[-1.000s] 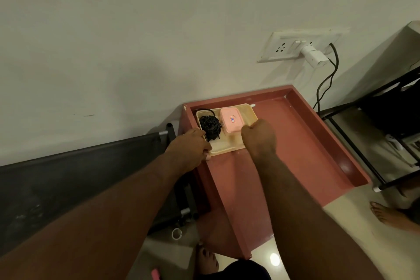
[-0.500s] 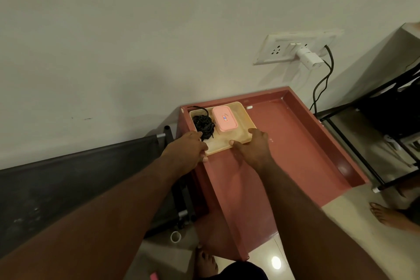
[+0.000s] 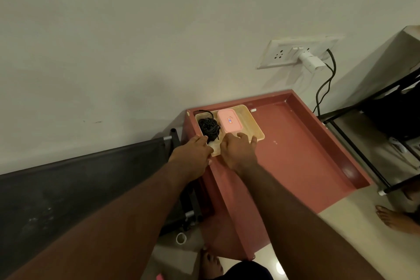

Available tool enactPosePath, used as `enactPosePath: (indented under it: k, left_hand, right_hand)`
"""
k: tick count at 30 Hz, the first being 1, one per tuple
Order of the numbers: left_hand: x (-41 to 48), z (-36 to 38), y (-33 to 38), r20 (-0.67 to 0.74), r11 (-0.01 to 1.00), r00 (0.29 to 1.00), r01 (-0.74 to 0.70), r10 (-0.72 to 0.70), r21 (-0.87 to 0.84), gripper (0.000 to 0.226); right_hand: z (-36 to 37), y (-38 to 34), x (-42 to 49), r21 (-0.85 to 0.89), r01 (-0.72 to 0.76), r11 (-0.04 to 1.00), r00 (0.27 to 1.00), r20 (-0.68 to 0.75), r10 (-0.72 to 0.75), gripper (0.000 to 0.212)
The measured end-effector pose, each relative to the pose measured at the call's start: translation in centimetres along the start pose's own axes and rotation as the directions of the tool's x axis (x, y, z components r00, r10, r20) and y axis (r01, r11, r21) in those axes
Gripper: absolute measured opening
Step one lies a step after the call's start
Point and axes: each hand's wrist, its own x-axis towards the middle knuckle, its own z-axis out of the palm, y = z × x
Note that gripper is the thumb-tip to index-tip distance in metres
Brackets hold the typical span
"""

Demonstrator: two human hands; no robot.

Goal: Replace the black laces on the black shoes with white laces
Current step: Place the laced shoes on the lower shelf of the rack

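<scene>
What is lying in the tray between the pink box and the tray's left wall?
A tangled bundle of black laces lies there, beside the pink box in the tray, as the head view shows.

Head camera looks steeply down over table (image 3: 302,143)

This is a room in a home. A reddish-pink rimmed tabletop (image 3: 295,143) stands against a plain off-white painted wall (image 3: 136,41). Above it is a white household switchboard (image 3: 286,54) with a white plug adapter (image 3: 311,62) and a black cable (image 3: 325,88). Below it lies a glossy cream tiled floor (image 3: 341,234), where a bare foot (image 3: 393,218) stands to its right. A black metal-frame rack (image 3: 354,153) stands on its right and a dark fabric cot (image 3: 79,188) on its left.
</scene>
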Motion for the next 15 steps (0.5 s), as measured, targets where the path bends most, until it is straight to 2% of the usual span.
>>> enactPosePath:
  k: [3, 10, 15]
  left_hand:
    - [0.2, -0.2, 0.1, 0.005, 1.0, 1.0, 0.013, -0.013, 0.02, 0.041]
    - [-1.1, 0.2, 0.3, 0.048, 1.0, 0.999, -0.01, 0.01, -0.012, 0.045]
    - [-4.4, -1.9, 1.2, 0.059, 0.999, 0.998, 0.016, -0.014, -0.049, 0.05]
  right_hand:
    - [0.3, -0.4, 0.2, -0.004, 0.005, 1.0, 0.999, 0.046, -0.004, 0.036]
    - [-0.6, -1.3, -0.4, 0.008, -0.025, 1.0, 0.997, -0.073, 0.025, 0.034]
    - [-3.2, -2.8, -3.5, 0.032, 0.016, 0.999, 0.994, -0.105, -0.012, 0.032]
